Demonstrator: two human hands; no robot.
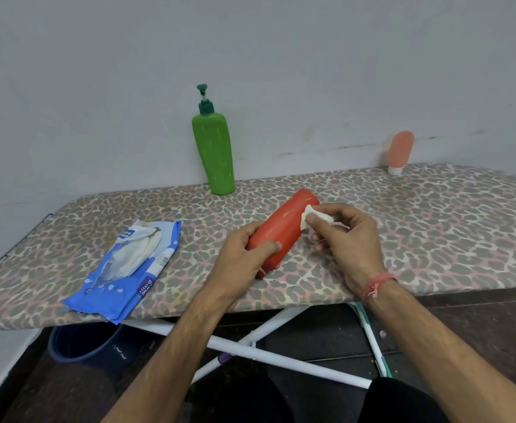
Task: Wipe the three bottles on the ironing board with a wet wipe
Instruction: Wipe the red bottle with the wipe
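A red bottle [284, 227] is held tilted just above the ironing board [434, 227], its far end pointing up and away. My left hand [244, 264] grips its near end. My right hand [345, 236] pinches a bunched white wet wipe [311, 215] against the bottle's far end on the right side. A tall green pump bottle [215, 151] stands upright at the board's back edge by the wall. A small pink tube bottle [399, 152] stands cap-down at the back right.
A torn-open blue and white wet wipe pack [128, 267] lies at the board's front left, overhanging the edge slightly. A dark bucket [89, 343] sits on the floor under the board, next to the white crossed legs [266, 337]. The grey wall is right behind.
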